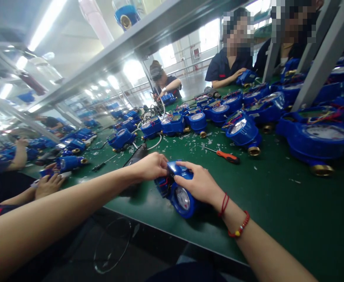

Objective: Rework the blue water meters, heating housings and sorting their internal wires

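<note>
I have the blue plastic meter with a round, clear-faced dial (184, 211) on the dark green work surface (277, 207), just below the middle of the frame, dial tilted toward me. My right hand (203, 184) arches over its upper right side, thumb and fingers apart and bearing on the blue housing. My left hand (154, 166) is at the upper left edge, fingers drawn together and bent; I cannot tell whether they pinch anything.

I judge the right hand should do the bracing, with light, even pressure, so the round body does not roll. The left fingertips need small, gentle movements: thin red wires (167, 183) show close beneath them, and a hard push could trap or tug one. A slight turn toward me would help, since my own fingers hide the contact. The orange-and-black-handled screwdriver (228, 156) lies well apart, upper right of the meter.
</note>
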Tool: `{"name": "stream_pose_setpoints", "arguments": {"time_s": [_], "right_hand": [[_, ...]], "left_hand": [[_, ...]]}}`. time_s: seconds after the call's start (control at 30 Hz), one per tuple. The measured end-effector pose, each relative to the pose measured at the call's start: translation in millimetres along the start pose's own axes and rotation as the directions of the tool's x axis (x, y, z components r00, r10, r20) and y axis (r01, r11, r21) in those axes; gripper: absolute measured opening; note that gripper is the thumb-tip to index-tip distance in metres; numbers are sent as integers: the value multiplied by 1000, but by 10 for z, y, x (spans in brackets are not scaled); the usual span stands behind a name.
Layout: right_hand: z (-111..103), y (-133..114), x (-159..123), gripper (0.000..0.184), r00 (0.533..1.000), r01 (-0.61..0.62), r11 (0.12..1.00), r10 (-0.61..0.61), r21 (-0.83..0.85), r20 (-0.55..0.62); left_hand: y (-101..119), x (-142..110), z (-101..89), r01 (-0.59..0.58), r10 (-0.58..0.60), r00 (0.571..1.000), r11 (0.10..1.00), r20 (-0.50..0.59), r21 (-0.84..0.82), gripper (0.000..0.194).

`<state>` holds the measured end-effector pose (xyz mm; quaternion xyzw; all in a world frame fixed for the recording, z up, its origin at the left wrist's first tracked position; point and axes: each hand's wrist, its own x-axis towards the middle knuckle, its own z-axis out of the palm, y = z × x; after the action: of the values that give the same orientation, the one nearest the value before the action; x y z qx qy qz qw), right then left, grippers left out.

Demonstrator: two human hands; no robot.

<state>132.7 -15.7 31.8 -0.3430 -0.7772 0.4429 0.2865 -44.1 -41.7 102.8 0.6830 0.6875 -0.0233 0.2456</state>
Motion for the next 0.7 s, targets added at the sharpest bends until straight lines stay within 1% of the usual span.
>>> {"name": "stream_pose_setpoints", "arguments": {"time_s": [0.27, 0.7], "right_hand": [[49, 92, 80, 44, 999, -28, 995, 32, 93, -33], [65, 127, 113, 42, 997, -43, 981, 53, 187, -49]], "left_hand": [[-81, 48, 4, -16, 17, 1000, 986, 9, -167, 19], [-147, 73, 37, 51, -43, 999, 921, 31, -386, 23]]}}
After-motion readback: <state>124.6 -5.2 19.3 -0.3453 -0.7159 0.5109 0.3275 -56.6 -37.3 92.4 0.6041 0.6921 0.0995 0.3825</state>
